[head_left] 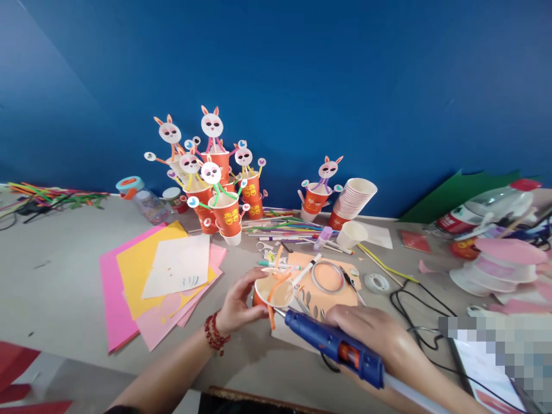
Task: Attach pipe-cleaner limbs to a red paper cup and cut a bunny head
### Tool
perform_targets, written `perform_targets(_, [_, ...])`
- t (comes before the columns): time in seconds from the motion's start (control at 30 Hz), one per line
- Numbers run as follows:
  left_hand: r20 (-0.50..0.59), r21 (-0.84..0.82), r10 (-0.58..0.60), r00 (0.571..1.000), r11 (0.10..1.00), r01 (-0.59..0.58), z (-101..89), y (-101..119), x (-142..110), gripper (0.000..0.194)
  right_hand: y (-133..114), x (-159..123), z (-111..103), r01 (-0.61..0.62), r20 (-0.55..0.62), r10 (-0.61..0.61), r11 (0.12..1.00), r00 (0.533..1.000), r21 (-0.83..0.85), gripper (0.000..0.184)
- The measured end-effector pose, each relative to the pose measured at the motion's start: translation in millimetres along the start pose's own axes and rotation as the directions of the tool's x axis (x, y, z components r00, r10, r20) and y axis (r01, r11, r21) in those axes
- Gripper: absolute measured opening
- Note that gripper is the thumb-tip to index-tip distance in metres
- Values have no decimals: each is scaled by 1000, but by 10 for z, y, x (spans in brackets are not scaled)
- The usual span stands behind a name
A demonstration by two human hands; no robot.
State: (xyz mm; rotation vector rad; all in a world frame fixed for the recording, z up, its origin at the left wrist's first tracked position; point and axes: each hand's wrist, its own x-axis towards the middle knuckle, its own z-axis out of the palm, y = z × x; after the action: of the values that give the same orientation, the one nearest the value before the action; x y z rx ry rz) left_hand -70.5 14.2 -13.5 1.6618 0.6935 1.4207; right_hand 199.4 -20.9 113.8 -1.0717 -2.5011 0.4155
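Note:
My left hand (240, 305) is wrapped round a red paper cup (280, 292), its white inside tilted up toward me. Orange pipe cleaners (271, 313) cross the mouth of the cup, and one hangs over the near rim. In my right hand (371, 330) is a blue glue gun (332, 344) with a clear glue stick in its back end. Its nozzle points left and meets or nearly meets the cup's near rim beside the hanging orange end. Behind, an orange paper sheet (340, 299) carries a roll of tape (328, 277), scissors (351, 279) and a white marker (307, 269).
Cup figures with rabbit faces (211, 172) stand at the back left, another (317, 198) right of them. Stacked cups (353, 198) lean nearby. Coloured paper (125, 287) lies left. A black cable (399, 299), large bottle (487, 207) and pink-topped cups (487, 270) fill the right.

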Motion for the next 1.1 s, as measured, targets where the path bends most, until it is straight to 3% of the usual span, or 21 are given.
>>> perform_targets(0.2, [28, 120, 58, 998, 991, -61, -7, 46, 40, 60, 15, 6, -2, 10, -3, -10, 1000, 1000, 29, 4])
perform_targets(0.5, [50, 247, 128, 990, 959, -137, 3, 98, 99, 60, 22, 6, -10, 8, 33, -6, 998, 999, -56, 2])
perform_targets(1.1, [48, 295, 173, 984, 938, -180, 30, 183, 156, 61, 72, -4, 47, -12, 30, 13, 999, 999, -47, 5])
